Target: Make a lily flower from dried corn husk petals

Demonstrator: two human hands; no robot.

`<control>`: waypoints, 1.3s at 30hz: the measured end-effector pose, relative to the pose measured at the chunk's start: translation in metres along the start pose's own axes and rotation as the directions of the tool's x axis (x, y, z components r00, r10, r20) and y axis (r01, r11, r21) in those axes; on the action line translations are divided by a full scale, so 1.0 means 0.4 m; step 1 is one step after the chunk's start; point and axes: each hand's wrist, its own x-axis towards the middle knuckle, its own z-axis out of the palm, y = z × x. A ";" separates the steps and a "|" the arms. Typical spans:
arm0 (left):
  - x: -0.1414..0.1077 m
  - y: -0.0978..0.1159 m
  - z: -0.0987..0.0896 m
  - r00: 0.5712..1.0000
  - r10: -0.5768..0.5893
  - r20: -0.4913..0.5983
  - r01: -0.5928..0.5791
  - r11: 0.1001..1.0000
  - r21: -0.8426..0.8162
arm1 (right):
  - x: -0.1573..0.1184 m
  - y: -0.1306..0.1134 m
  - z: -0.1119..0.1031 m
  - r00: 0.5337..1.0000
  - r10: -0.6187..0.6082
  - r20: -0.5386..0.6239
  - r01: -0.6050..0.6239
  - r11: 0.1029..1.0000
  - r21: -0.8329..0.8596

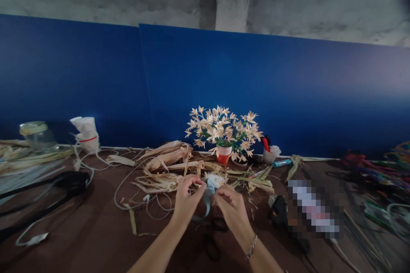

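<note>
My left hand (188,194) is closed, thumb and forefinger pinched together above the table. Facing it, my right hand (233,205) is also closed in a pinch, with a bracelet on the wrist. Between the two hands hangs a curled light blue strip (208,201); what exactly each fingertip pinches is too small to make out. A white and light blue bundle (215,180) lies just beyond the fingers. Behind it, pale star-shaped flowers (218,126) on green stems stand in a red and white cup (223,155). Dried husks (169,158) are heaped to the left of the cup.
Dark-handled scissors (211,245) lie below my hands on the brown table (105,247). To the right are a black glue gun (279,213) and a blurred-out object (315,209). White cable (120,198) loops at left. A blue partition (179,85) stands behind.
</note>
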 end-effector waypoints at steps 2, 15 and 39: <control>-0.008 0.012 0.001 0.999 0.038 -0.018 -0.038 0.999 0.034 | 0.004 0.004 -0.004 0.999 -0.008 -0.038 0.008 1.000 -0.010; -0.046 0.014 0.041 0.970 -0.200 0.138 0.210 0.976 -0.064 | -0.021 -0.018 0.002 0.955 -0.295 -0.001 0.244 0.791 -0.561; -0.042 0.028 0.043 0.910 -0.358 0.211 0.407 0.868 -0.285 | -0.012 0.000 0.016 0.984 -0.158 -0.076 0.112 0.900 -0.421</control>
